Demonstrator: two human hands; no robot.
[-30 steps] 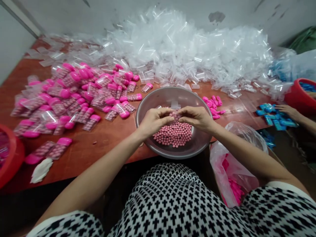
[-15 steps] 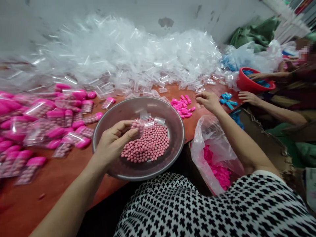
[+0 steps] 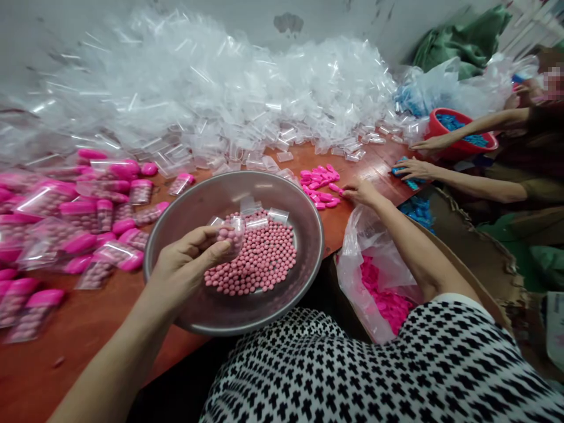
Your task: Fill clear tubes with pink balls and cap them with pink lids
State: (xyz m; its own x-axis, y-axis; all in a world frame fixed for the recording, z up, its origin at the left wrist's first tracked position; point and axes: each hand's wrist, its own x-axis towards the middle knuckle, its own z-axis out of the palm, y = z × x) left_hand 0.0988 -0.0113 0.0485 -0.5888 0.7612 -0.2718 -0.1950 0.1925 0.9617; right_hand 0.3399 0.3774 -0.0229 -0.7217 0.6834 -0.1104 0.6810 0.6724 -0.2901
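My left hand (image 3: 194,255) is closed on a small clear plastic container (image 3: 232,235) filled with pink balls, above the metal bowl (image 3: 174,308). Loose pink balls (image 3: 253,264) lie in the bowl, along with a few clear containers (image 3: 278,215). To the right of the bowl, my right hand (image 3: 363,192) is at the edge of a small pile of bright pink caps (image 3: 319,176). Its fingertips are drawn together on the nearest pink cap (image 3: 336,188); the hand partly hides them.
Filled containers with pink caps (image 3: 103,211) cover the table's left side. A heap of clear containers (image 3: 229,88) runs along the wall. More pink caps fill a plastic bag (image 3: 352,282). At right, a co-worker's hands (image 3: 416,169) are near blue caps and a red basin (image 3: 434,126).
My right hand has come down and left to the pink caps. The left hand still holds the filled container over the bowl. The co-worker's hands have moved left.
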